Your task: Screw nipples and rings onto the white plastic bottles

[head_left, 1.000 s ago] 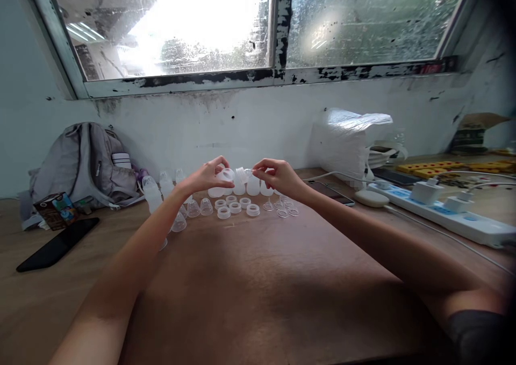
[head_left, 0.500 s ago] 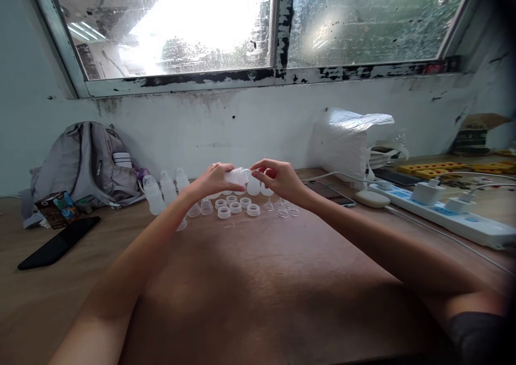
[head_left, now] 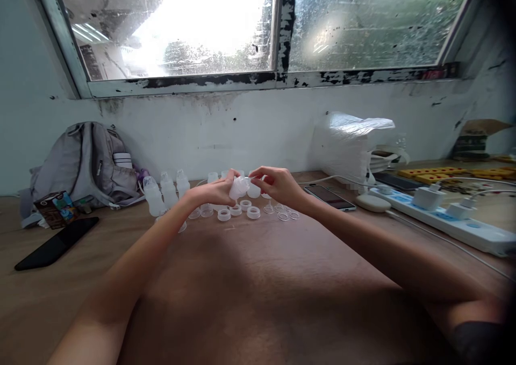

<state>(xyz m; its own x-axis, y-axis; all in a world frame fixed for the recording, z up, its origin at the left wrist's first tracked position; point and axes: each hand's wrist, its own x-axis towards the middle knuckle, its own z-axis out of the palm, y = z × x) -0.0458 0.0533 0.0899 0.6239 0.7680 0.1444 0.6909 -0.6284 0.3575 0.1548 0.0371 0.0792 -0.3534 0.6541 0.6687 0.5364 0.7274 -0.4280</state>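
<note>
Bottle (head_left: 240, 187) in the left hand (head_left: 216, 192) sat lower and more tilted than half a second earlier, fingers curled around it near the white rings (head_left: 253, 212); the right hand (head_left: 278, 184) worked at its right side, fingertips narrowed, their grip unclear.

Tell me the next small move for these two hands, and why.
Probably press the small clear part gently against the translucent bottle with the right hand. The left hand grips the bottle, and the right fingertips pinch at the clear part by the bottle's end. Whether it is already seated is too small to tell.
</note>
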